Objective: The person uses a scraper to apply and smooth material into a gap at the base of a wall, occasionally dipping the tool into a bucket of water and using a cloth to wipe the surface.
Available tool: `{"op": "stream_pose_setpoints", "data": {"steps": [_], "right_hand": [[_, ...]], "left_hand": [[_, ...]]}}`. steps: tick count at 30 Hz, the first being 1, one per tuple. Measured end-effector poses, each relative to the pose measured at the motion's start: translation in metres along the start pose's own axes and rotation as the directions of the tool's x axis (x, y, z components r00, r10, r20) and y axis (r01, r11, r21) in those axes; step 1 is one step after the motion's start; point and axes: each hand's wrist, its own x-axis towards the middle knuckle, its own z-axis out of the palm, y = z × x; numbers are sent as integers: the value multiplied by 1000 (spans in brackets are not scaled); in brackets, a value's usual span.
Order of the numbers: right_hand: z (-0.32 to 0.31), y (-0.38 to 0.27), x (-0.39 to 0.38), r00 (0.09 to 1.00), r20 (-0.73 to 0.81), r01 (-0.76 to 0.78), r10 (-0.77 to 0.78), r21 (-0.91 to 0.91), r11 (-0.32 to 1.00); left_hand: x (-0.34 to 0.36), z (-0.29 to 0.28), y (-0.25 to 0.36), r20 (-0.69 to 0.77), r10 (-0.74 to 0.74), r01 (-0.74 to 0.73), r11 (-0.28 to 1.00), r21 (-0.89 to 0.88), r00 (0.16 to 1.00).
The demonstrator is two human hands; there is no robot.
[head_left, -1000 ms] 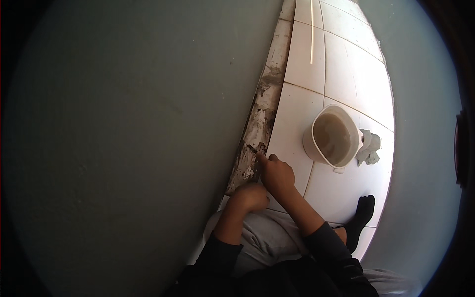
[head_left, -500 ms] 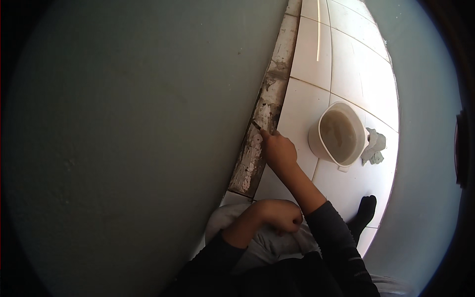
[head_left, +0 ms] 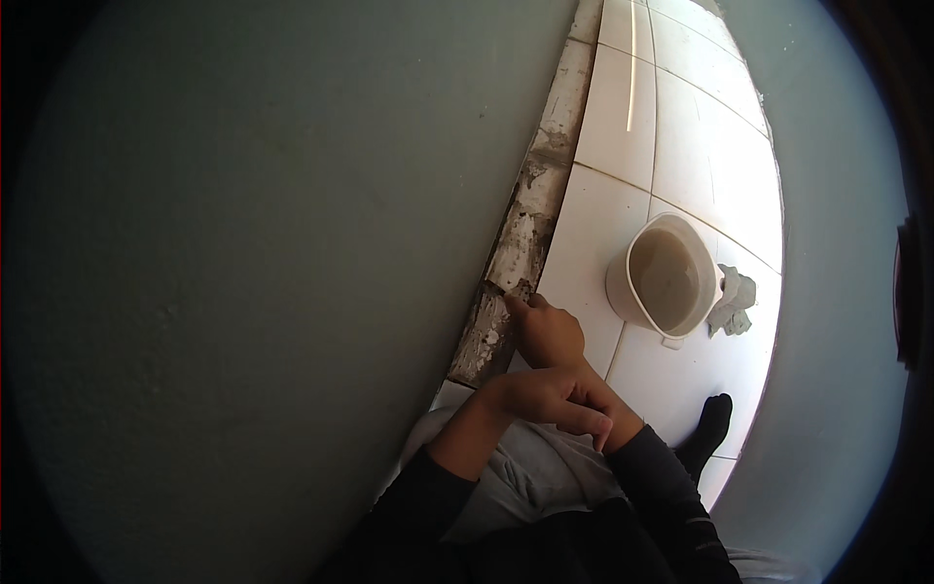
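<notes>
My right hand (head_left: pixel 550 334) is closed on a small thin dark tool (head_left: pixel 495 289). Only its tip shows past my fingers, so its exact kind is unclear. The tip touches the rough strip (head_left: pixel 518 248) along the foot of the wall, where patchy white and brown remains cover the surface. Over my right forearm lies my left hand (head_left: pixel 550 397), empty, with its fingers loosely bent and apart. To the right of my right hand stands a white plastic tub (head_left: pixel 623 297) with cloudy greyish water in it.
A crumpled grey cloth (head_left: pixel 735 302) lies on the white floor tiles (head_left: pixel 593 219) beside the tub. The grey-green wall (head_left: pixel 272 273) rises close on the left, another wall (head_left: pixel 842 292) on the right. My foot in a black sock (head_left: pixel 715 419) rests near the tub.
My right hand has drawn back toward me along the strip with the tool. My left hand has risen over the right forearm, and its fingers have loosened from a fist.
</notes>
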Motion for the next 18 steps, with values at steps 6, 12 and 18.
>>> {"op": "stream_pose_setpoints", "data": {"steps": [6,12,18], "right_hand": [[-5,13,15,993,-114,4,-3,14,1000],[-12,21,26,989,-134,-59,55,-23,998],[4,4,1,996,-78,49,-51,-26,998]], "left_hand": [[0,-8,-8,90,-36,34,999,19,995],[2,-12,1,46,-149,144,984,102,988],[-7,-2,-26,-184,-427,454,709,539,885]]}}
